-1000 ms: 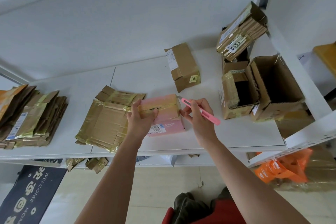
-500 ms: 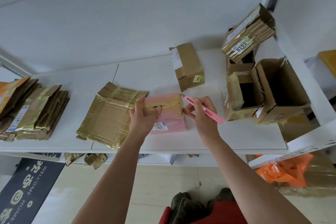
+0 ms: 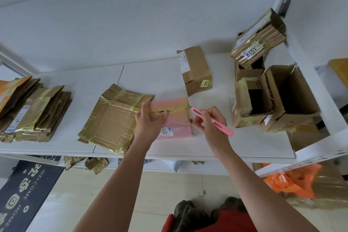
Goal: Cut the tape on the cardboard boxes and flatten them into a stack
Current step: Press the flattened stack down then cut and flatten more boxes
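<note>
- While the pink box (image 3: 174, 117) sits near the shelf's (image 3: 156, 75) front edge, the left hand (image 3: 149, 121) grips its left end, thumb on the taped seam.
- Just right of it, the right hand (image 3: 211, 121) pinches a pink cutter (image 3: 212, 121), blade tip at the box's back right corner.

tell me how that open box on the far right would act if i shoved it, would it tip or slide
The open box lies on its side with a long face down on the shelf, so it would probably slide rather than tip. It looks empty inside, so likely light. With its mouth untaped, the walls may flex or buckle under a push. The smaller box touching its left side would likely move along with it.
</note>
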A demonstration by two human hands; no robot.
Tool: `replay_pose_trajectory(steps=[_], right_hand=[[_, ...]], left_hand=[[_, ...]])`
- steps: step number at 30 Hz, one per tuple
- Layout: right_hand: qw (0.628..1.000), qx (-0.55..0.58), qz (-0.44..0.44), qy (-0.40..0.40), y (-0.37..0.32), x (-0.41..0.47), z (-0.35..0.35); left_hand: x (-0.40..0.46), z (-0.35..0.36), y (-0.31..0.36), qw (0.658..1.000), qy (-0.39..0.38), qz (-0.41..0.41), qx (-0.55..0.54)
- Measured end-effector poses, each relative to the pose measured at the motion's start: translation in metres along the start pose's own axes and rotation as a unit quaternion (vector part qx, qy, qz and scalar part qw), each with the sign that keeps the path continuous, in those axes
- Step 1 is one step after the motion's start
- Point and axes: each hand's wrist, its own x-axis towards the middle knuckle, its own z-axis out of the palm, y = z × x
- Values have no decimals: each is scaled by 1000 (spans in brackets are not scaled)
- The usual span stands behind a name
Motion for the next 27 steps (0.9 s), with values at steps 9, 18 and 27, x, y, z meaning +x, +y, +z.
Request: replay_pose_trajectory(steps=[9,18,27], right_hand=[[999,-18,-27,-22,2,-9,-6],[998,-30,-42,-37,0,-17,-9],[992,-89,-69,-48,0,-27,-14]], left_hand=[[-1,-1,0,1000,0,6,7],[2,-1,-1,1000,-1,11,0],[4,0,-1,1000,-6,8,-4]])
